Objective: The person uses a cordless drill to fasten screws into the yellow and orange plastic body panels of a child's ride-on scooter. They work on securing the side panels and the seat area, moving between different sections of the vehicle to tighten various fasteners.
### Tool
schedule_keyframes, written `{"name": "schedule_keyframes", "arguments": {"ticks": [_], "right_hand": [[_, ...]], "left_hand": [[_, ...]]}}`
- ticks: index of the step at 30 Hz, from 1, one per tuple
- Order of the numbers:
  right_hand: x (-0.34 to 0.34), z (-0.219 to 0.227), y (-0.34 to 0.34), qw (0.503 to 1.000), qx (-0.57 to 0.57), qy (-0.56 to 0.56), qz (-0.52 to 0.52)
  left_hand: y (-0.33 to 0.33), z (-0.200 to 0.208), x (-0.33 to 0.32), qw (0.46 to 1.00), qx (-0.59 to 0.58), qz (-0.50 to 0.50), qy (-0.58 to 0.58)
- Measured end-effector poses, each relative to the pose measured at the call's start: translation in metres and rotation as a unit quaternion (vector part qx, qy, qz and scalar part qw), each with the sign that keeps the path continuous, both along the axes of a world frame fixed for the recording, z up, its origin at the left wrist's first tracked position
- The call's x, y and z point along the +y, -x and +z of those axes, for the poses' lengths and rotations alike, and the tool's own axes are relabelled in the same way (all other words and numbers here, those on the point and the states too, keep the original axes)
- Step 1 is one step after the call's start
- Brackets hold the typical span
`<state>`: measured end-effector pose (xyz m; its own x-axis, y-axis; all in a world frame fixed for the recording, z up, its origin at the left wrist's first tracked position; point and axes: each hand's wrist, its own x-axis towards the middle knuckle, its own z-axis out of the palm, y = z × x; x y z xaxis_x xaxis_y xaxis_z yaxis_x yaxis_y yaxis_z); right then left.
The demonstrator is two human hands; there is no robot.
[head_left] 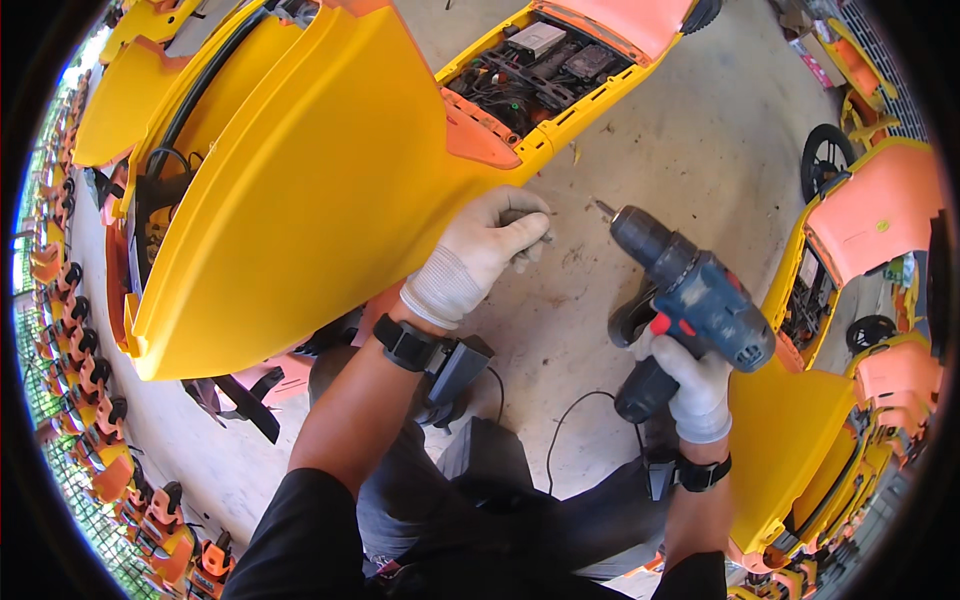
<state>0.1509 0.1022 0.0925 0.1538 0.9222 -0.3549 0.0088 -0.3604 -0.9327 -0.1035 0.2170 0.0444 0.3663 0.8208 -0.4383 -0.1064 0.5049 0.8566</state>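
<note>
Head view, and it's a crowded floor! Big, curved, glossy yellow plastic panel (310, 160) fills the left side, blocking whatever lies behind it. Just past its upper right edge sits an open, yellow-framed compartment (550, 70), crammed with dark wiring and boxy components. Grey concrete floor (740, 130) stretches between; over by its right edge, a black spoked wheel (827, 160) beside a salmon-orange panel (875, 220). Down at the lower right, another broad yellow panel (790, 440), and all along the floor's left edge, a long row of orange-and-yellow machines (100, 430). A thin black cable (560, 435) loops across the concrete near the knees.

Now to the hands! Left hand (480, 245), in a white knit glove, overlaps the big panel's right edge in view; whether it touches, can't tell. Fingers curl in, thumb and forefinger pinching a small dark piece (547, 238), too small to make out. Right hand (695, 390), gloved in white too, is wrapped firmly round the grip of a blue-and-black cordless drill (700, 295). That drill is up above the floor, right of the left hand, tilted, its slim metal bit (604, 209) angled up and leftward, apart from the pinched piece.
</note>
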Motion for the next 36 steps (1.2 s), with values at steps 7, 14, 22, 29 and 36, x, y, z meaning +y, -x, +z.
{"name": "schedule_keyframes", "arguments": {"ticks": [7,14,22,29,36], "right_hand": [[-0.008,-0.007,0.008,0.999,0.0,0.021,0.038],[-0.013,0.004,0.019,1.0,-0.011,-0.008,0.022],[-0.012,0.002,0.023,0.999,-0.01,-0.027,0.026],[-0.009,0.005,0.023,0.995,-0.072,-0.053,0.051],[-0.013,0.0,0.015,0.981,-0.159,-0.025,0.104]], "left_hand": [[-0.001,-0.022,-0.006,0.992,-0.123,-0.005,0.037],[-0.001,-0.018,-0.007,0.992,-0.104,-0.06,0.032],[0.003,-0.015,-0.007,0.994,-0.081,-0.072,0.014],[0.003,-0.019,-0.007,0.996,-0.049,-0.069,0.027],[0.004,-0.016,-0.008,0.996,0.002,-0.086,0.022]]}}
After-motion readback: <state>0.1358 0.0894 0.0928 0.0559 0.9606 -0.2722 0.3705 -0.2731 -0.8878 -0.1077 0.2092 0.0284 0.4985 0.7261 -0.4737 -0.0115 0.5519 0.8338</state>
